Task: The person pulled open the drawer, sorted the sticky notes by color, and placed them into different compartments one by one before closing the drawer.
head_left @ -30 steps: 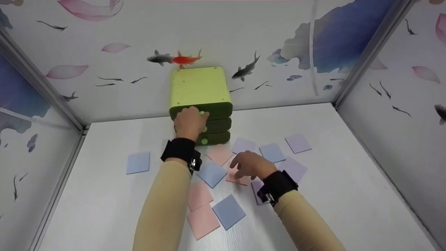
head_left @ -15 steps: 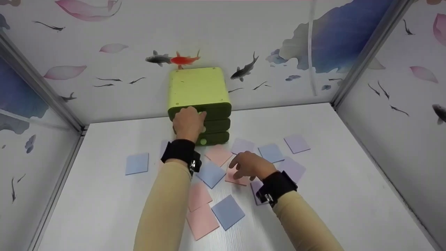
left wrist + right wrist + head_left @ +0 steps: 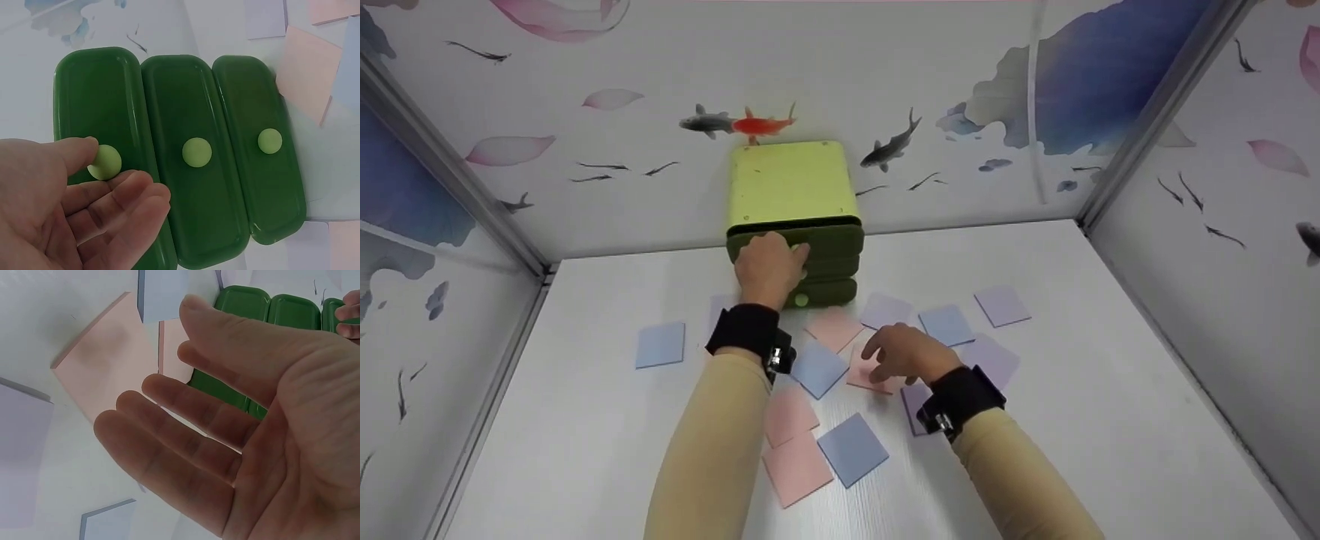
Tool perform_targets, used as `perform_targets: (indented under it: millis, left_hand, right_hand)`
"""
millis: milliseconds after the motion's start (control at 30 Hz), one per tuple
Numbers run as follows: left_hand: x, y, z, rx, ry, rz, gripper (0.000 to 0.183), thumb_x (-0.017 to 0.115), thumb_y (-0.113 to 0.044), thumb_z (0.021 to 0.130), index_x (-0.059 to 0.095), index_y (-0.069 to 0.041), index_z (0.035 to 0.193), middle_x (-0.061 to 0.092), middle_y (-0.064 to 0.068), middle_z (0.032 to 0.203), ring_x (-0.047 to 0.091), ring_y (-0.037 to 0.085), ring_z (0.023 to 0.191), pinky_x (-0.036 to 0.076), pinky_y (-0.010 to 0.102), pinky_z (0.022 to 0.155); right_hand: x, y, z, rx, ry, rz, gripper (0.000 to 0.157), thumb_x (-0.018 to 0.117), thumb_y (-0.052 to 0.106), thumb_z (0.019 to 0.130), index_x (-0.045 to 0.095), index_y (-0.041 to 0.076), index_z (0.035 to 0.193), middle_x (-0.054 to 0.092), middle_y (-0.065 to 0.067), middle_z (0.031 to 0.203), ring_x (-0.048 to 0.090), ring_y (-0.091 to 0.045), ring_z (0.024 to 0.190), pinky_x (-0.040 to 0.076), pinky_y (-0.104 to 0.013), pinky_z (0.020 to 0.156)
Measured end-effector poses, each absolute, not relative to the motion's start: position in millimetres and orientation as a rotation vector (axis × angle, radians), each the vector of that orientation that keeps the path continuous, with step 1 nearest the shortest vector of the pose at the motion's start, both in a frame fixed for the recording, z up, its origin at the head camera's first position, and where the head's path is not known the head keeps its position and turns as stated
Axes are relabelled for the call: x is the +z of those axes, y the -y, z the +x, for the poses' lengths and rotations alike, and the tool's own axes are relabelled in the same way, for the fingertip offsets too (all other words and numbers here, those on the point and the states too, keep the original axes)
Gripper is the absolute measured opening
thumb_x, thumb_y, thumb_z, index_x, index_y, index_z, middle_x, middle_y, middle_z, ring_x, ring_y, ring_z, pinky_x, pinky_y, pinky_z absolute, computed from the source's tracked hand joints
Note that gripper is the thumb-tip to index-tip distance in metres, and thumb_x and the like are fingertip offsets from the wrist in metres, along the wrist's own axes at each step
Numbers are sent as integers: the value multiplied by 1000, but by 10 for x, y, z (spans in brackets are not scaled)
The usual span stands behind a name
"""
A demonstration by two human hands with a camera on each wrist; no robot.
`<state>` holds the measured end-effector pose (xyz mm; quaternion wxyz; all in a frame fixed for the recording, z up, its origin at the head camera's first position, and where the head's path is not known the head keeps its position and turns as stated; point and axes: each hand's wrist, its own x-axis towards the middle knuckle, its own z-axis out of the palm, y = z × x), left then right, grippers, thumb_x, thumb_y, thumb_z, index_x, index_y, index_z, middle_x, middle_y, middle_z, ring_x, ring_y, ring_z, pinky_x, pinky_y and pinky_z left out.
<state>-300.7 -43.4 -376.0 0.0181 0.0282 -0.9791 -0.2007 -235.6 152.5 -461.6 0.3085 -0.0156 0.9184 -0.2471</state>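
A small drawer cabinet (image 3: 791, 180) with a lime-green top and dark green drawer fronts stands against the back wall. My left hand (image 3: 767, 266) pinches the round light-green knob (image 3: 105, 162) of the top drawer (image 3: 101, 84) between thumb and fingers. That drawer stands slightly out, a dark gap showing under the top. The knobs of the middle drawer (image 3: 197, 152) and bottom drawer (image 3: 270, 140) are untouched. My right hand (image 3: 911, 354) hovers, holding nothing, fingers loosely bent, above a pink square (image 3: 109, 354) that it partly covers in the head view.
Several pink, blue and purple flat squares lie on the white table (image 3: 1110, 360), among them a blue square (image 3: 853, 450), a purple square (image 3: 1003, 306) and a lone blue square (image 3: 661, 345) at left. Printed wall panels (image 3: 645, 45) enclose the back and sides.
My left hand has pulled the top drawer a little way toward me, and a dark gap has appeared beneath the cabinet's top. My right hand stays almost where it was.
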Motion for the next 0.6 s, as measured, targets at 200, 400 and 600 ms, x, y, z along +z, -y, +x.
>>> perform_targets:
  millis: [200,400,600]
  left_hand:
    - [-3807,457,-2908,-636,3001,79,47,56,-43,96,65,-8,67,67,7,67,62,20,61,43,30,53]
    - [-3830,466,-2809,-639,2954,38,50,58,-43,95,44,-13,58,50,2,57,60,20,61,44,32,55]
    - [-3811,471,-2746,-679,2960,50,53,59,-42,95,39,-14,55,42,-2,54,53,17,57,38,29,51]
  right_hand:
    - [-4644,-1548,-2298,-666,-2419,-47,39,75,20,85,67,18,123,62,-12,124,60,-27,103,57,-44,81]
    - [-4655,-1536,-2261,-632,-2450,-89,36,74,18,86,68,16,121,63,-13,124,63,-27,99,58,-43,80]
    - [-4647,-1499,-2253,-555,-2516,-201,26,75,17,85,72,16,111,67,-10,115,63,-25,96,55,-43,87]
